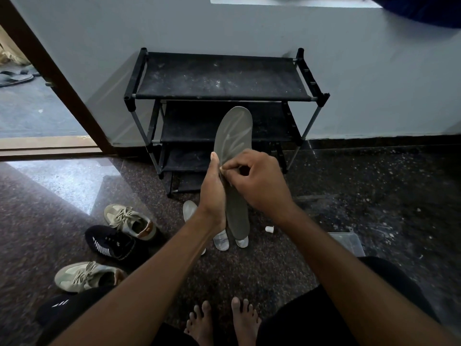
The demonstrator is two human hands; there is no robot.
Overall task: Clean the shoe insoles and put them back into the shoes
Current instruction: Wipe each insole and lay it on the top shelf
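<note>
Grey insole (233, 131) held upright in the air before the black shoe rack (219, 78), toe end uppermost; left hand (213, 193) grips its middle from the left edge, thumb laid up along that edge; right hand (259, 181) pinches the same edge just beside that thumb, fingers curled; toe half stands clear above both hands, heel end projects below them; pale insoles (189, 209) lie on the floor beneath; beige shoes (129, 221) and black shoe (109, 242) sit to the left.
</note>
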